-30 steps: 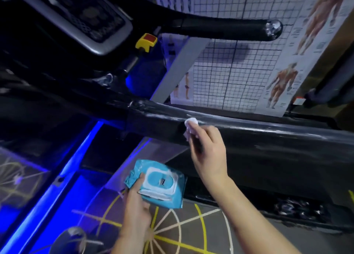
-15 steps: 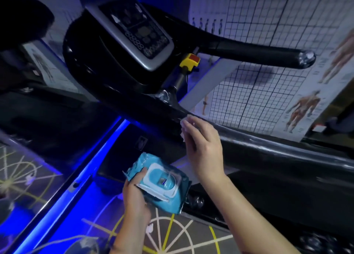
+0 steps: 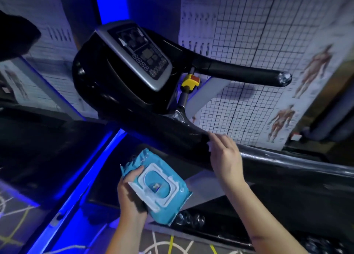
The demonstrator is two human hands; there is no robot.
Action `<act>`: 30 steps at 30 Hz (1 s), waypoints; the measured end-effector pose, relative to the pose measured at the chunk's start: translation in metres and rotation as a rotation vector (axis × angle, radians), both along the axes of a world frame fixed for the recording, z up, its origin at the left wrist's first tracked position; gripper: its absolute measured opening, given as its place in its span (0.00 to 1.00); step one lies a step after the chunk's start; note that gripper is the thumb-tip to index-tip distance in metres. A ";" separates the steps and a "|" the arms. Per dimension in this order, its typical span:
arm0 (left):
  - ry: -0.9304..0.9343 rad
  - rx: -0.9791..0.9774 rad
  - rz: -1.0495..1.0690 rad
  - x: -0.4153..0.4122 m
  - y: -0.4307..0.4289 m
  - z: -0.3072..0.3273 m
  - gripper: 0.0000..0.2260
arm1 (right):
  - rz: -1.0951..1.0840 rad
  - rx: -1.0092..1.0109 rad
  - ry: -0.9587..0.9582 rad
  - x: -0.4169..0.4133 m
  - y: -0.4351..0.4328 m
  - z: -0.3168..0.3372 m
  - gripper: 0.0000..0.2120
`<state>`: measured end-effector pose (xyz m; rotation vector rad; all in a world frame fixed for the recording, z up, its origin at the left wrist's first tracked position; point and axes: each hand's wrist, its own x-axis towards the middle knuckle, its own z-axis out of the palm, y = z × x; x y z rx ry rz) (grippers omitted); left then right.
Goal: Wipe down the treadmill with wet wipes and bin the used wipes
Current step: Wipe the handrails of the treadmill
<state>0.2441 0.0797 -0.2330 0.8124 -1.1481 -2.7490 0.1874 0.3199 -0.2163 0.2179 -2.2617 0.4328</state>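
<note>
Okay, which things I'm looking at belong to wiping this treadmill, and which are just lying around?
For the job: treadmill rail, wet wipe in the right hand, wipes pack in the left hand, console.
Just around: anatomy poster, grid chart, yellow floor markings.

Wipe (image 3: 209, 148) mostly behind right hand (image 3: 225, 156)
</note>
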 end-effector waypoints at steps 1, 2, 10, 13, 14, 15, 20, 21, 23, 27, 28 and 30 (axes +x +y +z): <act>0.004 0.015 -0.013 -0.004 -0.002 -0.001 0.10 | -0.048 -0.024 0.002 0.002 0.007 0.000 0.21; 0.012 0.025 -0.020 -0.007 -0.002 -0.001 0.10 | -0.070 -0.036 0.020 0.005 0.010 0.001 0.20; 0.015 0.088 -0.123 -0.016 0.007 0.006 0.09 | 0.086 0.086 0.036 0.006 -0.038 -0.007 0.16; 0.025 0.119 -0.167 -0.018 0.011 0.002 0.11 | -0.068 0.018 0.017 0.018 0.001 -0.020 0.18; 0.031 0.117 -0.169 -0.019 0.012 0.000 0.13 | -0.134 0.001 0.008 0.025 0.016 -0.021 0.20; 0.033 0.112 -0.177 -0.019 0.014 0.000 0.14 | -0.190 -0.005 0.000 0.031 0.029 -0.021 0.20; 0.004 0.131 -0.233 -0.022 0.024 -0.002 0.10 | -0.260 -0.059 0.072 0.035 0.038 -0.004 0.21; 0.000 0.128 -0.245 -0.023 0.027 -0.004 0.13 | -0.220 -0.078 0.085 0.030 0.027 -0.001 0.19; -0.005 0.119 -0.261 -0.023 0.032 -0.004 0.17 | -0.149 -0.116 0.079 0.021 0.002 0.002 0.15; -0.007 0.107 -0.302 -0.018 0.038 -0.006 0.12 | -0.079 -0.153 0.034 0.015 -0.009 -0.011 0.11; -0.008 0.107 -0.307 -0.017 0.038 -0.008 0.12 | -0.086 -0.120 0.038 0.020 -0.003 -0.015 0.11; -0.025 0.102 -0.306 -0.016 0.039 -0.013 0.16 | -0.158 -0.066 0.038 0.032 0.021 -0.020 0.12</act>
